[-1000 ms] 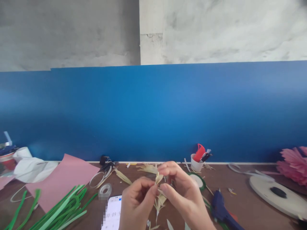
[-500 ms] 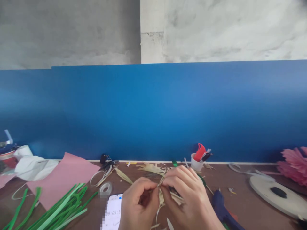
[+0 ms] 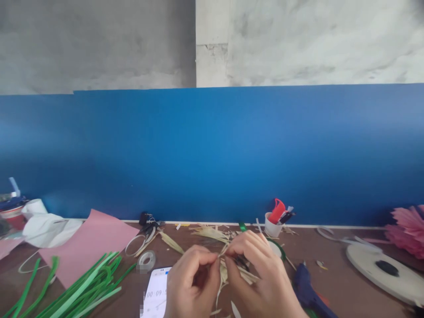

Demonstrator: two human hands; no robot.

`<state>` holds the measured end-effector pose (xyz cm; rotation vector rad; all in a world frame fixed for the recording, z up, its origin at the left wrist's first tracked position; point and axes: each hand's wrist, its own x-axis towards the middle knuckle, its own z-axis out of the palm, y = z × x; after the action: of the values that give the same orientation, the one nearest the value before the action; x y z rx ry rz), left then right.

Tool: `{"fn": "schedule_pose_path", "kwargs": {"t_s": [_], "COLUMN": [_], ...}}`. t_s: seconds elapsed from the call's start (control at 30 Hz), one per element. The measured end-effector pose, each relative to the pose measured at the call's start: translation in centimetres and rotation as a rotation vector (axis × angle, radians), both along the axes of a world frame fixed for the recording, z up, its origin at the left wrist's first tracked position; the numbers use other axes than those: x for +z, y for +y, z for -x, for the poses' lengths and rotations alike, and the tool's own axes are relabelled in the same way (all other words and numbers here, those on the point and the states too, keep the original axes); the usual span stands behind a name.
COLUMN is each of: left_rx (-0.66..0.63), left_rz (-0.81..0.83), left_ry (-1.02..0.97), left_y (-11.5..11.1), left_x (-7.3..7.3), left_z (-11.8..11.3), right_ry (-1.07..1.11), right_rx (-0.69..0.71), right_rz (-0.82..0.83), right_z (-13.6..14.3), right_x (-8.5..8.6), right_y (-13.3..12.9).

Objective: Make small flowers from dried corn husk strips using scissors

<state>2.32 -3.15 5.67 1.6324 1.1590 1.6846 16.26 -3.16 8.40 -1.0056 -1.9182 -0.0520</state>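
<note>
My left hand (image 3: 195, 280) is at the bottom centre, thumb and forefinger pinched on a thin pale strip (image 3: 222, 251). Close against it on the right, my right hand (image 3: 261, 274) has its thumb and forefinger closed on the same strip. The fingertips of both hands nearly meet, and they hide most of the pinched part. Pale dried husk strips (image 3: 208, 232) lie on the table behind the hands, with more below and between them. A phone (image 3: 155, 291) showing a timer lies beside my left hand.
Green stems (image 3: 89, 287) and pink paper (image 3: 89, 247) lie left, near a tape roll (image 3: 146, 260) and scissors (image 3: 152, 229). A white cup (image 3: 273, 226) stands behind my right hand. Rightward are a blue glue gun (image 3: 308, 287), a pale disc (image 3: 380, 269) and a pink paper flower (image 3: 406, 232).
My right hand has shifted slightly, showing more of the green-edged roll behind it. Both hands keep their pinch on the strip. The whole view has moved a little.
</note>
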Motion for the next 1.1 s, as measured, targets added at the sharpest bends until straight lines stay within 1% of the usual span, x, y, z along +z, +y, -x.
{"fn": "schedule_pose_path", "kwargs": {"t_s": [0.07,0.13,0.27,0.4,0.53,0.63,0.7,0.8,0.87,1.03,1.1], "left_rx": [0.014,0.028,0.029,0.035,0.072,0.118,0.148,0.181,0.192,0.167,0.166], "left_rz": [-0.048,-0.091,-0.194,-0.312,-0.406,-0.487,-0.508,-0.497,-0.446,-0.191,-0.129], "left_ry": [0.009,0.011,0.059,0.186,0.329,0.364,0.374,0.351,0.277,0.091,0.049], "left_y": [0.0,0.1,0.5,0.8,1.0,1.2,1.3,1.2,1.0,0.9,0.8], "left_x": [-0.1,-0.2,-0.3,-0.4,-0.3,-0.2,-0.3,-0.5,-0.7,-1.5,-1.8], "left_z": [-0.1,-0.1,0.1,0.7,1.0,1.1,1.0,0.6,0.3,-0.3,-0.5], "right_ry": [-0.009,-0.027,-0.073,0.004,0.019,0.017,0.007,0.0,0.006,0.065,0.091], "right_rx": [0.007,0.013,0.008,-0.041,-0.05,-0.043,-0.036,-0.046,-0.061,-0.081,-0.112], "right_rz": [0.02,0.001,-0.149,-0.263,-0.281,-0.297,-0.303,-0.319,-0.342,-0.447,-0.491], "right_z": [-0.1,-0.2,-0.1,0.3,0.6,0.7,0.8,0.9,1.1,1.5,1.6], "right_x": [0.1,0.2,0.4,0.3,0.0,0.1,0.3,0.4,0.2,-1.4,-2.0], "right_y": [0.0,0.1,0.2,0.3,0.3,0.4,0.5,0.4,0.5,1.3,1.6]}}
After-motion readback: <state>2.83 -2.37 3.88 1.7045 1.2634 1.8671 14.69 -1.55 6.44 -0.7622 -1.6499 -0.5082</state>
